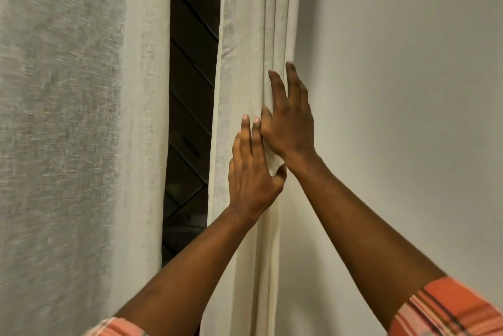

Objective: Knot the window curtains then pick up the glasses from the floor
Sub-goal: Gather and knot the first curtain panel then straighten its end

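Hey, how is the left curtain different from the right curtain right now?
The left curtain hangs spread wide; the right curtain is gathered into narrow folds by the wall. The left hand and right hand touch the right curtain; nothing touches the left curtain. Both are pale woven fabric.

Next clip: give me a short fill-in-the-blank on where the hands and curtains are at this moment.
1. Both hands touch the curtain panel that hangs right beside the bare ___.
2. On the fabric, the right hand sits ___ the left hand.
3. Between this panel and the other curtain, the window gap looks ___.
Missing words: wall; above; dark.
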A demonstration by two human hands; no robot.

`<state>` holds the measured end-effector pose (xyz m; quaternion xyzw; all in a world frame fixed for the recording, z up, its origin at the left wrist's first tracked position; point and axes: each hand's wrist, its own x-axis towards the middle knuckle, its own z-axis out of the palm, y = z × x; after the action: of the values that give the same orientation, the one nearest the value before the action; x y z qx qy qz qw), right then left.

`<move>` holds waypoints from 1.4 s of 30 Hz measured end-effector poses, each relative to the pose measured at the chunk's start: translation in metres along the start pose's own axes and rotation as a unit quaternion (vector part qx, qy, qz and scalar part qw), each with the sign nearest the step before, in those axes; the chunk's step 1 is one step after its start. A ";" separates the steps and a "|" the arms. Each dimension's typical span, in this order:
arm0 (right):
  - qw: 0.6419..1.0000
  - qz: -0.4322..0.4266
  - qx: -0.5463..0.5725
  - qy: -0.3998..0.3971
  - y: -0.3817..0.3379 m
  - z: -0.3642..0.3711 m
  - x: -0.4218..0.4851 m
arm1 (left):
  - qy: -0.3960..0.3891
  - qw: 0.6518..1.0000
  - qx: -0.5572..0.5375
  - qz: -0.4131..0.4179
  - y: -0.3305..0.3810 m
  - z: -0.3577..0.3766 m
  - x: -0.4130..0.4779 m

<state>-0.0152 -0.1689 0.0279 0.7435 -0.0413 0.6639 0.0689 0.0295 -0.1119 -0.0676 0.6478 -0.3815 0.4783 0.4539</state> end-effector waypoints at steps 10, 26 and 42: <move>0.991 -0.100 -0.071 -0.049 0.014 -0.020 0.109 | 0.025 0.989 0.137 0.058 0.024 0.002 0.072; 0.985 -0.061 -0.096 -0.126 -0.009 -0.023 0.206 | -0.047 0.973 0.225 -0.024 0.058 -0.031 0.210; 0.985 -0.022 -0.091 -0.142 -0.029 -0.019 0.217 | -0.102 0.967 0.231 -0.004 0.060 -0.041 0.215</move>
<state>-0.0042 -0.1304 0.2440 0.8216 -0.0940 0.5435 0.1442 0.0170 -0.1034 0.1592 0.7824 -0.3021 0.4826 0.2524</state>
